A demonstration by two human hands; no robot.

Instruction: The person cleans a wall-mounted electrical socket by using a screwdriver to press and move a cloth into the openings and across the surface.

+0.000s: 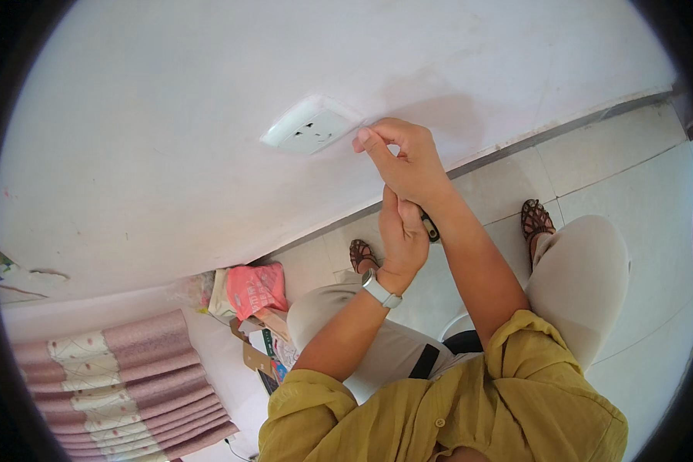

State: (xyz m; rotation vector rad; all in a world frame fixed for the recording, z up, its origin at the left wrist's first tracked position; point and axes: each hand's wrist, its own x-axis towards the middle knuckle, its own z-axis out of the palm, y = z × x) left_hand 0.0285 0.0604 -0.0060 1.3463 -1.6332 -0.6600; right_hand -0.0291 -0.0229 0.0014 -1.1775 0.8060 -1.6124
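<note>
A white wall socket [312, 127] with dark slots is set in the pale wall. My right hand [408, 158] is raised beside the socket's right edge, thumb and forefinger pinched together close to the plate. Whatever is between those fingertips, if anything, is too small to make out. Just below, my left hand [404, 237], with a watch [380, 288] on its wrist, is closed around a tool with a black and yellowish handle [429, 225]. Only the handle's end shows, between that hand and my right forearm; the rest of the tool is hidden.
A grey skirting strip [500, 146] runs between the wall and the tiled floor [592, 165]. At the lower left, a pink bag [255, 289] sits on boxes [258, 358] near a pink and cream curtain [123, 385]. My knees and sandalled feet are close to the wall.
</note>
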